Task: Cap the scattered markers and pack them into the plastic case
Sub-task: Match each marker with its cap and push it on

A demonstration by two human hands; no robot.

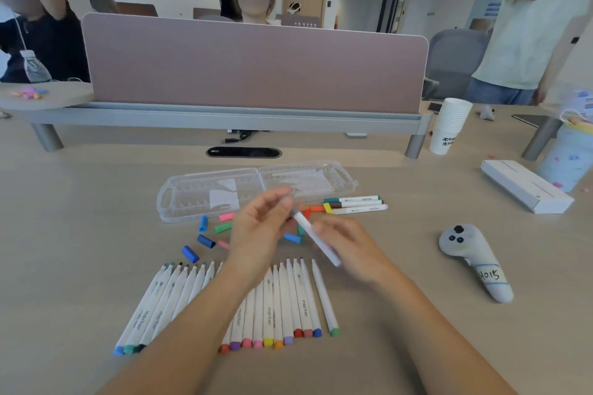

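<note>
Above the desk (96, 218), just before the open case (208, 199): grips a marker (316, 242) in the right hand (351, 252); pinches a small blurred item, likely its cap (286, 202), in the left hand (261, 229). Risks a skewed, half-seated cap if pressed off-axis, or a colour mismatch from the loose caps (205, 240).

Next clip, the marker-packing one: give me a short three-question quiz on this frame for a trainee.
1. True or false: the plastic case lies shut.
2. The right hand grips: A) a loose cap; B) a marker; C) the case's lid.
3. How many capped markers lie just right of the case?
Key: 1 false, it lies open; 2 B; 3 three.
</note>
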